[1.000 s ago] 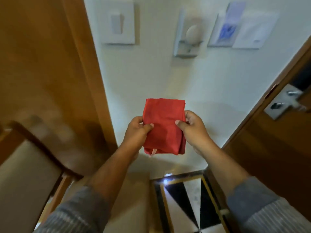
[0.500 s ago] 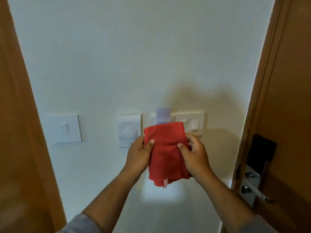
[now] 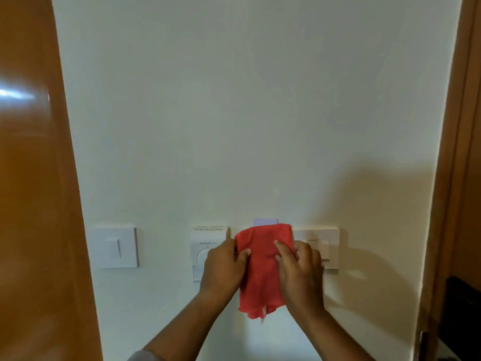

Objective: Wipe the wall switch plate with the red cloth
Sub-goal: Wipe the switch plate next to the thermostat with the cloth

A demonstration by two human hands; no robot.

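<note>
1. Against the white wall (image 3: 247, 113), both forearms reach up side by side.
2. Left hand (image 3: 221, 269) pinches the red cloth (image 3: 261, 272) by its left edge, thumb in front.
3. Right hand (image 3: 302, 272) grips the right edge, fingers curled.
4. Cloth hangs folded between a dial panel (image 3: 205, 243) and a switch plate (image 3: 326, 243), hiding a third fitting.

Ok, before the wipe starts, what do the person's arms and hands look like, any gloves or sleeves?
Both hands are bare: no gloves, rings or watch show on the left hand or the right hand. The forearms are bare too. A bit of grey sleeve shows at the bottom edge on the left arm, apparently pushed up. The right arm leaves the frame before any sleeve shows. Fingernails look short and plain.
</note>
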